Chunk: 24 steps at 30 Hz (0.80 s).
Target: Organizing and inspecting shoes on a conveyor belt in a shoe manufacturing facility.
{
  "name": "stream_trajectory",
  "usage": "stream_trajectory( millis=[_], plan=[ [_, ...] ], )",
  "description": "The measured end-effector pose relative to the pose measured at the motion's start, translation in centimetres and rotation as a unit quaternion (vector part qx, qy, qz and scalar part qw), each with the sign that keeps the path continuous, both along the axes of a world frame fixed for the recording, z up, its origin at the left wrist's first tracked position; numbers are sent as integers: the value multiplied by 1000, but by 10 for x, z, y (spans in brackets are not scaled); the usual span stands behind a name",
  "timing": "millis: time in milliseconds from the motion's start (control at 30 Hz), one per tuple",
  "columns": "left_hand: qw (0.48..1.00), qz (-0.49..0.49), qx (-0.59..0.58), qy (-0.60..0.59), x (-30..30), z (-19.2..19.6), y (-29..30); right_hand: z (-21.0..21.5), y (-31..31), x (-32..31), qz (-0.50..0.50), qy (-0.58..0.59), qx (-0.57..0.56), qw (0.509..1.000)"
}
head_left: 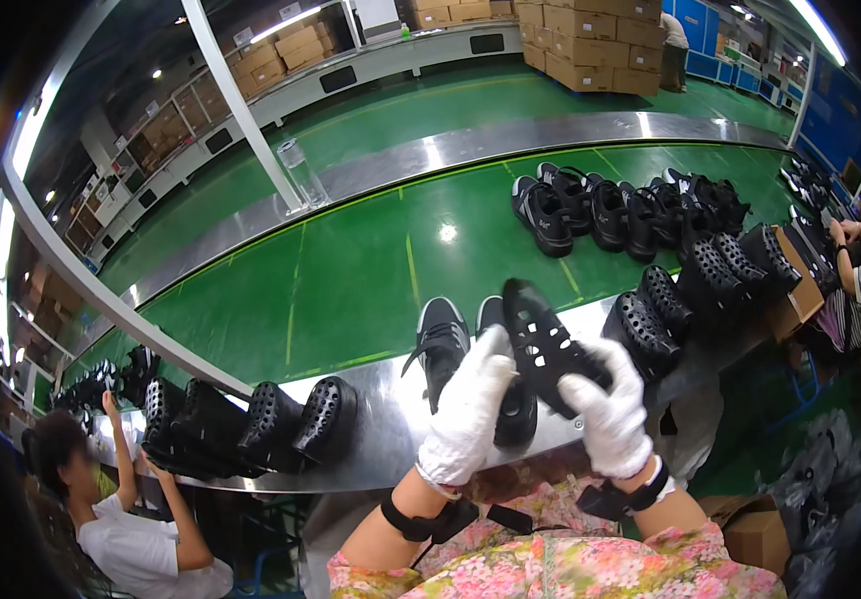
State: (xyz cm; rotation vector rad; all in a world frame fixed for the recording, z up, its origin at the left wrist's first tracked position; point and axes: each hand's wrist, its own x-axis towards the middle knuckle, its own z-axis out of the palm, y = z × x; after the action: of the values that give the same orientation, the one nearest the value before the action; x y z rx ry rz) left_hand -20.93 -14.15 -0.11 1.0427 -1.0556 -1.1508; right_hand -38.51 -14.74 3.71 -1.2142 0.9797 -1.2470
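Our right grip (607,407) holds the black perforated piece (553,369) above the bench (380,429); we cannot tell whether our left grip (468,419) grasps anything. We should steady it clear of the sneaker (441,344).

Sneaker pair (441,339) between clogs (324,415)

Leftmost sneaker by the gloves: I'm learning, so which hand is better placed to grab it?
Left hand, likely: it's closer to that sneaker, and the right hand seems to hold a clog.
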Motion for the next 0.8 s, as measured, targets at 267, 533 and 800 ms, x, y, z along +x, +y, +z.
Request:
stream_trajectory(
  millis=[267,533,800],
  plan=[
    [788,96,-103,-599,-5,-21,-46,-23,0,-54,4,123,-22,992],
    [675,-28,-59,-735,5,-2,-54,23,5,-64,134,264,-9,955],
    [719,-62,-60,-690,-12,1,-58,-19,-34,-40,103,395,-119,905]
  ],
)
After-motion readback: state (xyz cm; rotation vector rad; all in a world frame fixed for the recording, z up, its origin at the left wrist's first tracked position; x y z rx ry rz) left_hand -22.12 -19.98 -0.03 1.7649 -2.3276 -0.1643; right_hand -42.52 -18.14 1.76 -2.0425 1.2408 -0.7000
